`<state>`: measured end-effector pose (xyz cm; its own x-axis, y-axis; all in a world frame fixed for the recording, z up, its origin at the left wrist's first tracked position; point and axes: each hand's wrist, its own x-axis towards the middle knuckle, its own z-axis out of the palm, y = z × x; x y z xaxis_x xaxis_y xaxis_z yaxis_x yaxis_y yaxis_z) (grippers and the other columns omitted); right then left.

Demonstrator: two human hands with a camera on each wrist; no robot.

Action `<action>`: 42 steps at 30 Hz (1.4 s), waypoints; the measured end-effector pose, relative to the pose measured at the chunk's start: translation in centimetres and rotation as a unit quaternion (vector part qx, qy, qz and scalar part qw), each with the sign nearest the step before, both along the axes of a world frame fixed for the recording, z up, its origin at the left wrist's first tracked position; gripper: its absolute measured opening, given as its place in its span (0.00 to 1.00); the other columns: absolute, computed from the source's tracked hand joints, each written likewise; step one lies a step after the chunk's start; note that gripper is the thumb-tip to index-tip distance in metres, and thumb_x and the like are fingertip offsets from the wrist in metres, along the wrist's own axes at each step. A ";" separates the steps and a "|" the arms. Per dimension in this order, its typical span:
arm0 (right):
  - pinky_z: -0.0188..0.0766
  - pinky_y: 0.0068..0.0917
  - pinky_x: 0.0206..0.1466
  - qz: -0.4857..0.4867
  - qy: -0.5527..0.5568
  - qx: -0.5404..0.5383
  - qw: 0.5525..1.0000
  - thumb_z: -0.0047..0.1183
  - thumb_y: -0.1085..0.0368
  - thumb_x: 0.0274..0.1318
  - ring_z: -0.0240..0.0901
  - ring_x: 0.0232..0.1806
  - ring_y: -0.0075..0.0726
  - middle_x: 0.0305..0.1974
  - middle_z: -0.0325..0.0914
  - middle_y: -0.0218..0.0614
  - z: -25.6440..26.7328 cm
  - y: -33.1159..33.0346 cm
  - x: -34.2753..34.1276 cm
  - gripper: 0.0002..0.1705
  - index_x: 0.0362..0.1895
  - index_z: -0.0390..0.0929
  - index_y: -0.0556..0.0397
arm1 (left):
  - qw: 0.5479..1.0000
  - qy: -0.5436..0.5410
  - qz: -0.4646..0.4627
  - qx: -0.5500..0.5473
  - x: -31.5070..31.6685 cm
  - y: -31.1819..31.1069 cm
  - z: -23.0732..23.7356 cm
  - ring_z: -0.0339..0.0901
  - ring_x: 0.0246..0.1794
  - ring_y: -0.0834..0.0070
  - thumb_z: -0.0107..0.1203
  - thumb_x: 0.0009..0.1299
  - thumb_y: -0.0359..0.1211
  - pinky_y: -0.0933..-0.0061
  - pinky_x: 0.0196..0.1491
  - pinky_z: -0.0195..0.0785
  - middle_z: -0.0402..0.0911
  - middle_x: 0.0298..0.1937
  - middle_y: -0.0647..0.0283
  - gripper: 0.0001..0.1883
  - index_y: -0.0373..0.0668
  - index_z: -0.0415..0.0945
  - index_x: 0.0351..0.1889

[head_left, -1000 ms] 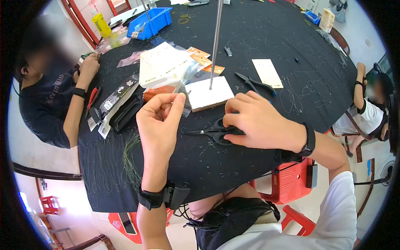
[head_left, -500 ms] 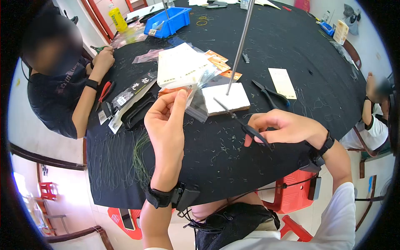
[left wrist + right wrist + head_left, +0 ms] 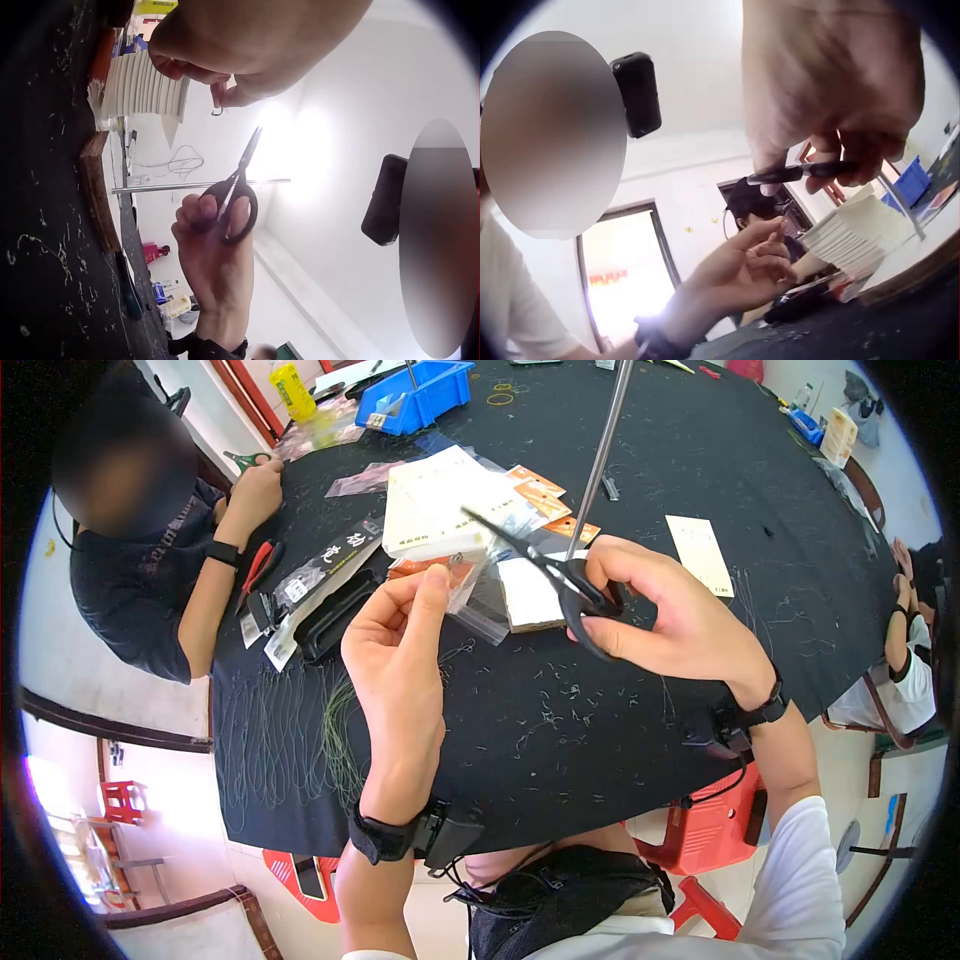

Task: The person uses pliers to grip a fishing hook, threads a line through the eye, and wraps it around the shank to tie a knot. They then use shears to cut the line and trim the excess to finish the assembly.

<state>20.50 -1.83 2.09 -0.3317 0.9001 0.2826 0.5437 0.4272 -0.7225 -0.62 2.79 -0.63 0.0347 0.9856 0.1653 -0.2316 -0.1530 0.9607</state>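
My left hand (image 3: 400,660) pinches a tiny hook-like piece between thumb and forefinger; in the left wrist view the small hook (image 3: 217,112) hangs below the fingertips. My right hand (image 3: 675,615) holds black scissors (image 3: 545,565) by the handle loops, with the blades angled up and left, near the left fingertips but apart from them. The left wrist view shows the scissors (image 3: 241,176) with their tips just below the pinched hook. Behind the scissors a metal rod (image 3: 603,460) rises from a white block (image 3: 530,595).
A stack of cream cards (image 3: 440,495), orange packets (image 3: 540,495) and a plastic bag lie behind my hands. Green thread (image 3: 345,735) lies at the left. A blue bin (image 3: 425,400) stands farther back. Another person (image 3: 130,560) sits at the left.
My right hand has picked up the scissors from the cloth and raised them, turning the blades toward the left hand. My left hand keeps its pinch.
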 end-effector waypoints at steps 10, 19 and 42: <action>0.61 0.35 0.37 -0.100 -0.197 0.181 0.958 0.63 0.60 0.37 0.63 0.34 0.46 0.32 0.63 0.40 -0.6 -1.4 -0.6 0.20 0.30 0.67 0.56 | 1.000 -0.007 -0.007 -0.018 0.0 -0.2 0.2 0.62 0.25 0.92 0.56 0.67 0.33 0.92 0.29 0.53 0.76 0.30 0.72 0.10 0.35 0.78 0.38; 0.61 0.36 0.37 -0.089 -0.212 0.210 0.950 0.62 0.59 0.37 0.64 0.34 0.46 0.32 0.63 0.40 -1.3 -1.5 -1.1 0.20 0.32 0.69 0.57 | 1.000 -0.002 -0.005 -0.022 0.2 -0.4 0.2 0.62 0.26 0.92 0.56 0.67 0.34 0.91 0.28 0.51 0.75 0.28 0.72 0.09 0.36 0.78 0.36; 0.61 0.35 0.38 -0.069 -0.213 0.190 0.956 0.59 0.59 0.42 0.64 0.34 0.46 0.32 0.64 0.40 -1.8 -1.4 -0.9 0.18 0.33 0.69 0.56 | 0.999 -0.021 -0.030 -0.028 0.3 -0.6 0.2 0.62 0.25 0.91 0.56 0.67 0.34 0.91 0.28 0.51 0.76 0.29 0.71 0.10 0.35 0.78 0.38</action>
